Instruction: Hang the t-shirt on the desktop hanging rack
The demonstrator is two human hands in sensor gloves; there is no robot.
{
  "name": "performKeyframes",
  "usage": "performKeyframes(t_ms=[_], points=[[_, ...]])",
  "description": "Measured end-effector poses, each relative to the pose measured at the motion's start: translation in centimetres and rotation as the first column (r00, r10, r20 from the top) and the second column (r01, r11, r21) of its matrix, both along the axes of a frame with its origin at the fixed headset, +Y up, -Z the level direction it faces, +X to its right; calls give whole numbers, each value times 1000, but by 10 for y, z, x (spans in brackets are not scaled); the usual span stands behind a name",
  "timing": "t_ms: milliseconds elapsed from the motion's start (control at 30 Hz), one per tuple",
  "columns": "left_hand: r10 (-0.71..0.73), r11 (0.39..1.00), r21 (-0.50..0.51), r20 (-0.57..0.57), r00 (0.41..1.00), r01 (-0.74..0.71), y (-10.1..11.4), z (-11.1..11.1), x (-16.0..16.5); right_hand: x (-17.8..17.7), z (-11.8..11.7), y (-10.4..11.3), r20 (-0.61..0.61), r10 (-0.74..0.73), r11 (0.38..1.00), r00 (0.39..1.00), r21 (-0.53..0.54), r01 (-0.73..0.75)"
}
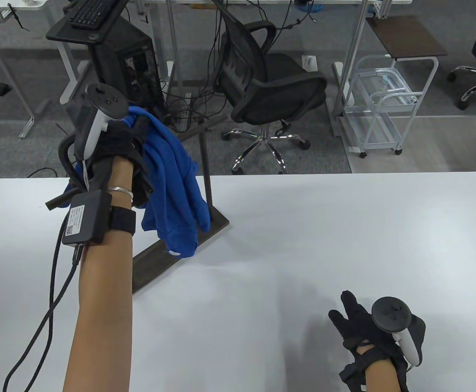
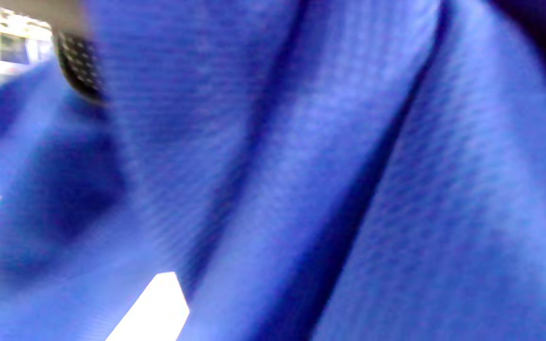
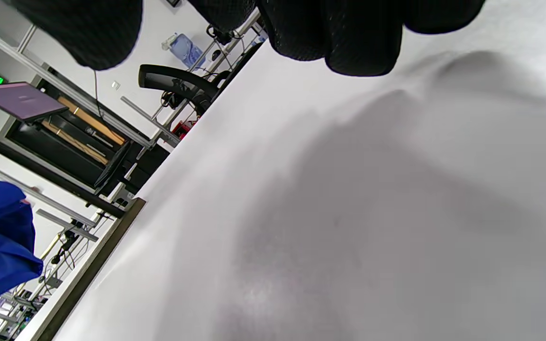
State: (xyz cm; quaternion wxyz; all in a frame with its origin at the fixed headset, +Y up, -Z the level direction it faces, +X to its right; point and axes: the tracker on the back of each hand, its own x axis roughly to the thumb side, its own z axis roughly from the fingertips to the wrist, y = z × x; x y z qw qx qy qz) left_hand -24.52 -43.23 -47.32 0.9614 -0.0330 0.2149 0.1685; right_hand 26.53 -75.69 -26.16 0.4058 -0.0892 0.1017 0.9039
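Note:
My left hand is raised over the table's left side and grips a blue t-shirt, which hangs bunched beside the rack's post. The shirt's cloth fills the left wrist view. A black hanger shows left of my wrist, with its hook up and one arm end lower down; how it is held is hidden. The desktop rack has a dark flat base, a thin upright post and a top bar. My right hand is empty, fingers spread, low over the table at the front right.
The white table stretches right of the rack. Its far edge drops to a floor with an office chair, a computer tower and a white cart. A cable hangs from my left wrist. The right wrist view shows the rack base.

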Motion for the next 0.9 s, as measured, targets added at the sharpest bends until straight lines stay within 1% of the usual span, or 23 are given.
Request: performKeyframes(t_ms=[67, 100, 133, 200, 333, 367, 467, 500, 533, 567, 667, 800, 900], points=[[-31, 995, -94, -4, 1000, 31, -4, -1, 0, 4, 1, -2, 15, -13, 1000, 1000, -23, 13], [-40, 995, -96, -6, 999, 39, -5, 0, 0, 6, 1, -3, 19, -21, 999, 1000, -33, 21], [-49, 996, -78, -9, 999, 48, -5, 0, 0, 6, 2, -3, 19, -22, 999, 1000, -34, 23], [-86, 996, -37, -20, 996, 85, -3, 1, 2, 6, 1, -3, 17, -21, 999, 1000, -33, 21], [-203, 977, 58, -23, 979, 204, 5, 7, 6, 4, -1, -5, 2, -17, 999, 1000, -46, 17], [-219, 970, 105, -21, 975, 220, 8, 10, 7, 4, -1, -5, 4, -21, 999, 1000, -46, 21], [-237, 951, 204, -11, 971, 235, 16, 17, 11, 5, -1, -5, 7, -32, 999, 999, -41, 32], [-263, 934, 245, -20, 965, 259, 18, 21, 12, 5, -1, -4, 7, -33, 999, 999, -37, 33], [-322, 888, 336, -34, 946, 314, 22, 26, 15, 5, -1, -3, 6, -34, 999, 999, -27, 34], [-366, 850, 390, -45, 929, 354, 26, 30, 17, 4, -1, -2, 4, -32, 999, 999, -18, 32], [-393, 825, 427, -38, 919, 371, 33, 40, 22, 1, -1, 1, -9, -29, 1000, 1000, 7, 29], [-362, 819, 478, -1, 932, 318, 38, 53, 28, -3, -2, 3, -30, -29, 999, 999, 26, 30], [-355, 800, 529, 36, 934, 283, 42, 64, 35, -7, -2, 5, -44, -30, 999, 999, 43, 31]])
